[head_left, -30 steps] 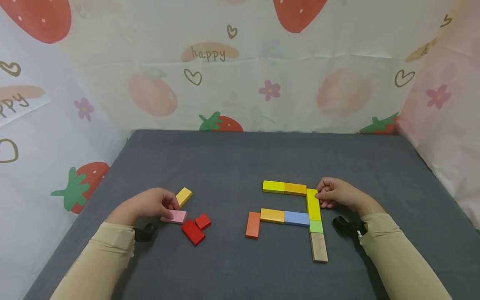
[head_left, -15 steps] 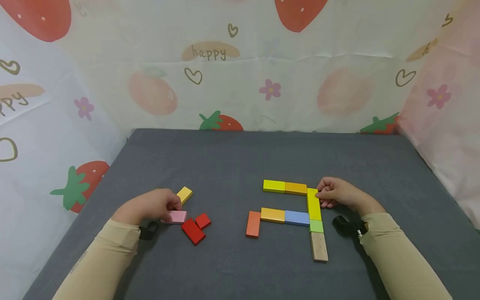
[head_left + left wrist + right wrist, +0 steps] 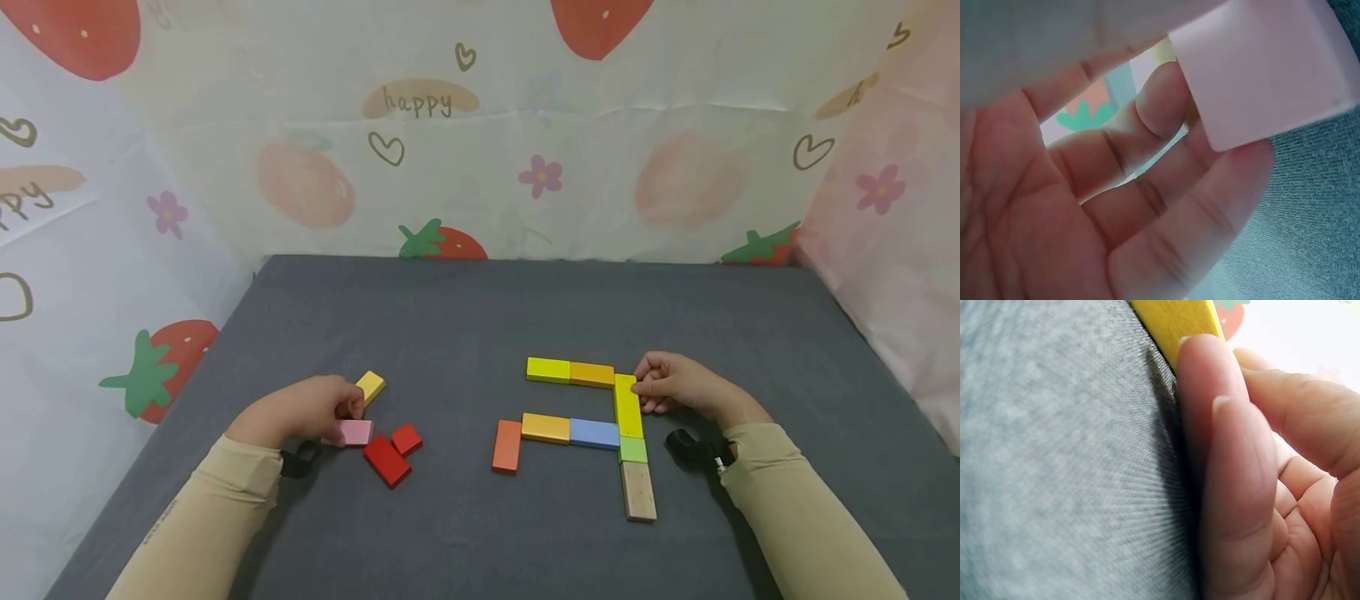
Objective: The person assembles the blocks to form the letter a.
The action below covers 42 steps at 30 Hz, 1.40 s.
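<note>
At the left of the table, my left hand grips a pink block at its left end. In the left wrist view, bent fingers lie along the edge of the same pink block. My right hand is at the far right corner of a long yellow block, thumb tip overlapping its edge. The right wrist view shows curled fingertips against the side of that yellow block. This block heads a column with a green block and a plain wood block below it.
Leftward from the column run two rows: a yellow block with an orange one, and a blue block with a yellow-orange one. An orange-red block ends the lower row. Two red blocks and a pale yellow block lie near my left hand.
My left hand has shifted slightly right over the pink block, covering more of its left end. The right hand stays at the long yellow block, and the blocks keep their places.
</note>
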Motion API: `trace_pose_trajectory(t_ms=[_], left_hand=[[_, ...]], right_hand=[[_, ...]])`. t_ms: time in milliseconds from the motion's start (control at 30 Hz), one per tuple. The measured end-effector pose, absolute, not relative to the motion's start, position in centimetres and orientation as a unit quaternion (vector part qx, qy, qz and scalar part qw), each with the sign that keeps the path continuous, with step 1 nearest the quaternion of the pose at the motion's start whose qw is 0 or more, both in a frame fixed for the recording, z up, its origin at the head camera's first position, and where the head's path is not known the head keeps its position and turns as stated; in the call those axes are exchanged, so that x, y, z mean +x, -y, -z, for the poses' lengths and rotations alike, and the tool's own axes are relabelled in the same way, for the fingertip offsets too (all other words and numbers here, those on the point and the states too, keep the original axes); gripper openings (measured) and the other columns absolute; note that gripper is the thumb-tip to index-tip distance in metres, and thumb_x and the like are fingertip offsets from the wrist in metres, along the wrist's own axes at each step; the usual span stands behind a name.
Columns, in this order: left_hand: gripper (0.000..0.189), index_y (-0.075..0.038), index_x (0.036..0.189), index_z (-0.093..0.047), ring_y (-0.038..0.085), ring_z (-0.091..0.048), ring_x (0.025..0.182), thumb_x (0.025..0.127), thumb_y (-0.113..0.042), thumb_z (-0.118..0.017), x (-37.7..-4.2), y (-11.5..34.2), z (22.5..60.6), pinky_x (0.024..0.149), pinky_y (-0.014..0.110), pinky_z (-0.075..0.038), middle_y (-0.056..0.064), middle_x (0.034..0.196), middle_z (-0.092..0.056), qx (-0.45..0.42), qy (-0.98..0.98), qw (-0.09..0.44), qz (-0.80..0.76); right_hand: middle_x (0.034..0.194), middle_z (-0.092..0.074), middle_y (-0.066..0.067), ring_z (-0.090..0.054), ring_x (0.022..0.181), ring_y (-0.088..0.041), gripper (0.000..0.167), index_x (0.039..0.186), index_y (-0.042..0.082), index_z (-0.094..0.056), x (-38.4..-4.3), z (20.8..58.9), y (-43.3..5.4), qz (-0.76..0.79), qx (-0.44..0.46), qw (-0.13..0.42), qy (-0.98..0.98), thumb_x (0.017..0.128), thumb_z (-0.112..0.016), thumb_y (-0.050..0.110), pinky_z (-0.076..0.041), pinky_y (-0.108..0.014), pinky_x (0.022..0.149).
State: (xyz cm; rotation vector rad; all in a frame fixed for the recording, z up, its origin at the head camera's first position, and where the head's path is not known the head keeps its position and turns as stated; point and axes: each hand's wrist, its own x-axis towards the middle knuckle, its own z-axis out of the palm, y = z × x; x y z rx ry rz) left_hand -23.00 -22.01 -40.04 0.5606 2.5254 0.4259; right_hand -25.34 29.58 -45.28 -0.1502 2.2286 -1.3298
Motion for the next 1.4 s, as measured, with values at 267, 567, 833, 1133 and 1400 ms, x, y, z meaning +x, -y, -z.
trace_pose_trajectory(t_ms=[267,567,833,1133,1400], left_hand=[[0.018,-0.014,0.084,-0.063,0.017,-0.053,0.083,0.079,-0.003,-0.075,-22.9,22.1,40.0,0.070,0.030,-0.046,0.001,0.082,-0.058,0.180,-0.929,0.274,-0.172],[0.014,-0.013,0.083,-0.060,0.016,-0.052,0.078,0.083,-0.002,-0.069,-22.9,22.2,39.7,0.065,0.029,-0.044,0.000,0.077,-0.055,0.204,-0.922,0.257,-0.206],[0.010,-0.012,0.089,-0.062,0.016,-0.052,0.073,0.085,-0.006,-0.068,-23.2,21.1,39.6,0.064,0.030,-0.046,0.000,0.075,-0.055,0.219,-0.916,0.210,-0.261],[0.040,-0.016,0.131,-0.056,0.015,-0.053,0.084,0.092,-0.016,-0.065,-22.3,16.6,39.4,0.069,0.028,-0.046,0.001,0.094,-0.057,0.257,-0.896,0.213,-0.292],[0.029,-0.022,0.118,-0.061,0.014,-0.052,0.076,0.090,-0.017,-0.069,-21.4,12.9,40.1,0.066,0.027,-0.044,-0.001,0.084,-0.056,0.246,-0.881,0.236,-0.328]], right_hand=[[0.075,-0.065,0.001,-0.063,0.064,-0.009,0.022,0.102,0.002,-0.050,-25.4,45.3,-29.5,0.492,-0.055,0.270,-0.826,0.095,-0.063,0.018,-0.053,-0.024,0.061],[0.076,-0.065,0.000,-0.063,0.064,-0.009,0.022,0.102,0.002,-0.050,-25.4,45.3,-29.6,0.492,-0.058,0.272,-0.825,0.095,-0.062,0.019,-0.053,-0.023,0.061],[0.076,-0.065,-0.001,-0.063,0.064,-0.010,0.023,0.102,0.002,-0.050,-25.4,45.4,-29.6,0.492,-0.055,0.268,-0.827,0.095,-0.063,0.019,-0.053,-0.023,0.061],[0.076,-0.065,0.000,-0.063,0.064,-0.010,0.023,0.102,0.002,-0.050,-25.4,45.4,-29.6,0.492,-0.056,0.267,-0.827,0.095,-0.063,0.019,-0.053,-0.024,0.061],[0.076,-0.065,0.000,-0.063,0.064,-0.010,0.023,0.103,0.001,-0.050,-25.4,45.4,-29.6,0.492,-0.057,0.264,-0.828,0.095,-0.063,0.019,-0.053,-0.023,0.061]])
